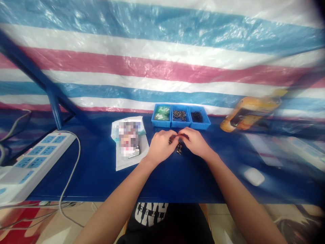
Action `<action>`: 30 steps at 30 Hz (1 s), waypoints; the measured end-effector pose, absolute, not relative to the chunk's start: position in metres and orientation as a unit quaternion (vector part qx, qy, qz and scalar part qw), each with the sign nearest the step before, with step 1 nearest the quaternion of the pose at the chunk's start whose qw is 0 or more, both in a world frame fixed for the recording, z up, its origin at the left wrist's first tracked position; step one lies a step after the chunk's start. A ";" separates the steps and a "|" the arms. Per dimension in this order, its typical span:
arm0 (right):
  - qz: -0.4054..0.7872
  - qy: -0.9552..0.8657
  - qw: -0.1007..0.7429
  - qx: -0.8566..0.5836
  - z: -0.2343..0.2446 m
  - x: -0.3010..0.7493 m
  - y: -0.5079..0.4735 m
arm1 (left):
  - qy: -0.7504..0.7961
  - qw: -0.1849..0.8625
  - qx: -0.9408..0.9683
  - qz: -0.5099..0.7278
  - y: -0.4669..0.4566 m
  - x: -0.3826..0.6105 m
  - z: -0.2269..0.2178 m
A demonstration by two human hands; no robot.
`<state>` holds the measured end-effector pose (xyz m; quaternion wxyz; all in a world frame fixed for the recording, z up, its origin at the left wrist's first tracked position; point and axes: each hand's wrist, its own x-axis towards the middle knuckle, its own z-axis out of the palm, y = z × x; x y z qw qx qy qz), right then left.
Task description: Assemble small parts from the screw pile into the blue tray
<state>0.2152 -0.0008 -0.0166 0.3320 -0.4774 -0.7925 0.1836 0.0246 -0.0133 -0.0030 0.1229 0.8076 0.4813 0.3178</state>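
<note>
Blue surface [101, 176] carries a white power strip [43, 159], white packet [129, 142], blue three-compartment tray [180, 116], small metal fittings [179, 149], orange bottle [250, 113] lying tilted, and white computer mouse [254, 176].

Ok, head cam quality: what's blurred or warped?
Head view: wide-angle bowing curves the striped plastic sheet, with soft glare on it; right edge smeared, orange container and white mouse blurred; centre fairly sharp at the blue parts tray.
</note>
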 end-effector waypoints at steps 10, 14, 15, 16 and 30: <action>0.182 -0.796 0.324 -0.478 -0.015 0.215 -0.002 | 0.480 0.127 0.810 0.313 -0.013 0.024 -0.003; 0.181 -0.796 0.329 -0.474 -0.017 0.215 -0.002 | 0.513 0.080 0.794 0.315 -0.013 0.026 -0.003; 0.180 -0.796 0.331 -0.474 -0.017 0.215 -0.001 | 0.538 0.058 0.780 0.315 -0.014 0.026 -0.003; 0.178 -0.797 0.332 -0.473 -0.017 0.215 -0.001 | 0.566 0.034 0.762 0.313 -0.014 0.025 -0.003; 0.181 -0.796 0.326 -0.477 -0.015 0.215 -0.003 | 0.671 -0.068 0.664 0.323 0.005 -0.002 0.000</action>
